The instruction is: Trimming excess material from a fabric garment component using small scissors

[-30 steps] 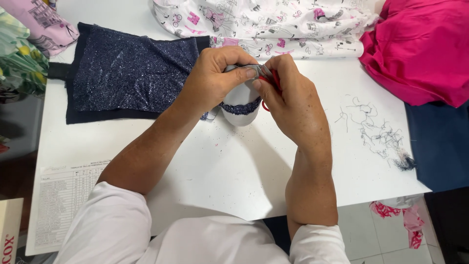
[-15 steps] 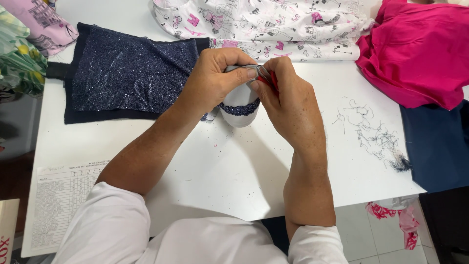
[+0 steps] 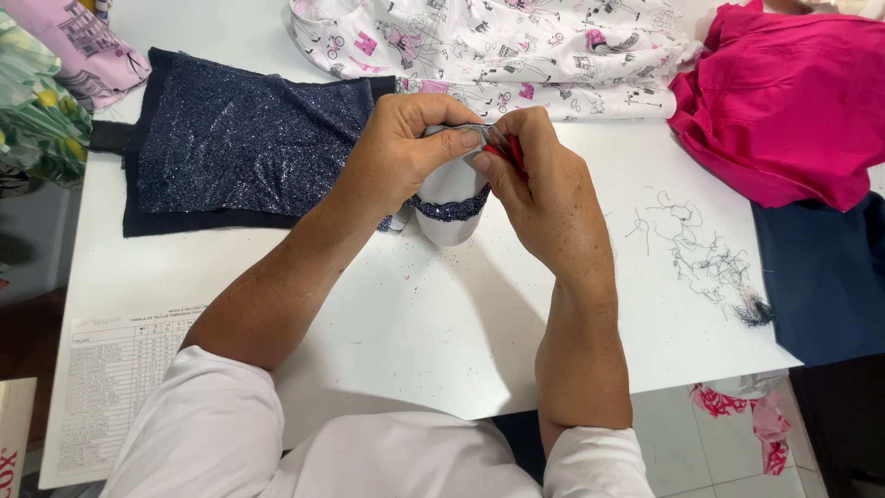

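1. Where the two hands meet at the upper middle of the frame, the left hand (image 3: 406, 152) curls its fingers and thumb around a small white fabric piece (image 3: 450, 205) with a dark glittery band, holding it just above the white counter (image 3: 387, 314).
2. The right hand (image 3: 544, 198) pinches a small red-handled tool (image 3: 513, 150) between thumb and fingers, pressed against the top edge of the fabric piece — what kind of tool it is cannot be told, as the fingers hide most of it.
3. A navy glitter cloth (image 3: 244, 138) lies flat on the counter at the upper left, its edge just behind the left hand.
4. A white printed fabric (image 3: 489, 46) lies bunched along the top of the frame, and a pink garment (image 3: 784, 111) sits at the upper right.
5. Loose dark thread clippings (image 3: 701, 263) lie scattered at the right of the counter — near a dark blue cloth (image 3: 825, 277).
6. A printed paper chart (image 3: 115, 387) rests at the lower left.
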